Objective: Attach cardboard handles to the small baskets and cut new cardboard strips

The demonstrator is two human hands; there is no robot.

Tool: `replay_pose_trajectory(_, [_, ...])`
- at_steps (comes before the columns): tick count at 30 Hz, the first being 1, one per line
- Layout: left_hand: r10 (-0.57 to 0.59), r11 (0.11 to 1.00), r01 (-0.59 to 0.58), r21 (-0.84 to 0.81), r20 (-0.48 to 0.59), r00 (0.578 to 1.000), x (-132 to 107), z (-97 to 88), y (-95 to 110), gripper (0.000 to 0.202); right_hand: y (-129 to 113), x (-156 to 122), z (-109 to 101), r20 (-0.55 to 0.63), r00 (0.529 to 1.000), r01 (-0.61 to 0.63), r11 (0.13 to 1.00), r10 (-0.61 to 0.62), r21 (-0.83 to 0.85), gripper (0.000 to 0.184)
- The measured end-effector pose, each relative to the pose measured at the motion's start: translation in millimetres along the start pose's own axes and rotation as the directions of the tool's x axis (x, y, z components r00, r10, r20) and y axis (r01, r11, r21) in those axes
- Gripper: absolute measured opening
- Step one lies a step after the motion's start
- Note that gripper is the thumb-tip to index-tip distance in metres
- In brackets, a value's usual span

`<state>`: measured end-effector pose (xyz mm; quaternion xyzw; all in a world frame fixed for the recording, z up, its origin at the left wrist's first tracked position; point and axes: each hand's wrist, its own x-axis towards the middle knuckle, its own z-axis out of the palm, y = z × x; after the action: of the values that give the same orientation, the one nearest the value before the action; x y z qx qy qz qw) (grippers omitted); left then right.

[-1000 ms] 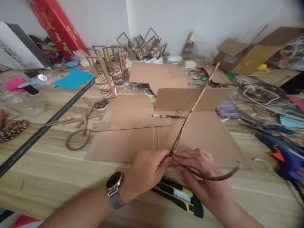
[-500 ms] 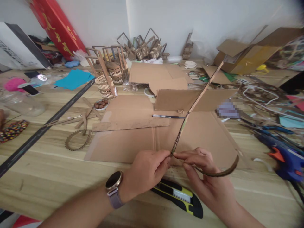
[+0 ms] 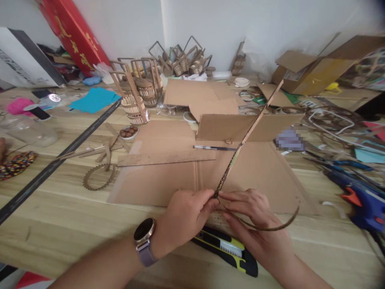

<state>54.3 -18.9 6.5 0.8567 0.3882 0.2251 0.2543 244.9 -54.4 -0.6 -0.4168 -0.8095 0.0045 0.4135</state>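
Observation:
My left hand (image 3: 186, 216), with a watch on its wrist, pinches a long narrow strip of corrugated cardboard (image 3: 229, 167) between thumb and index finger. From that pinch the strip runs away from me and up to the right. My right hand (image 3: 258, 220) has its fingertips at the same spot, with a thin curved brown end (image 3: 275, 228) lying between its thumb and fingers and bowing out to the right. Whether that end is the same strip is hidden by the fingers. Under both hands lies a yellow and black utility knife (image 3: 227, 249).
A flat cardboard sheet (image 3: 156, 182) lies beyond my hands, with a pen (image 3: 212, 147) on it. At right is a blue glue gun (image 3: 361, 196); at left, a ridged cardboard ring (image 3: 98, 185). Small slatted baskets (image 3: 132, 110) and a cardboard box (image 3: 319, 76) stand behind.
The curved end has tipped lower and now shows edge-on. My right fingers have shifted slightly left around it. My left hand stays almost still.

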Motion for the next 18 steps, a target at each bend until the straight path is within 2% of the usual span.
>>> replay_pose_trajectory(7, [-0.003,0.999,0.005,-0.045,0.032,0.999,-0.1,-0.4,0.7,0.029,-3.2,5.6,-4.4,-0.005,0.999,-0.037,0.997,0.037,0.070,0.017])
replay_pose_trajectory(13, [0.007,0.999,-0.006,-0.047,0.019,1.000,0.5,0.0,0.4,0.028,-1.3,-2.5,-3.1,-0.010,0.995,-0.094,0.994,0.095,0.062,0.017])
replay_pose_trajectory(18, [-0.001,1.000,0.002,-0.022,0.016,1.000,0.9,-0.5,1.6,0.027,0.5,-5.1,-1.9,-0.009,0.996,-0.090,0.993,0.091,0.081,0.015])
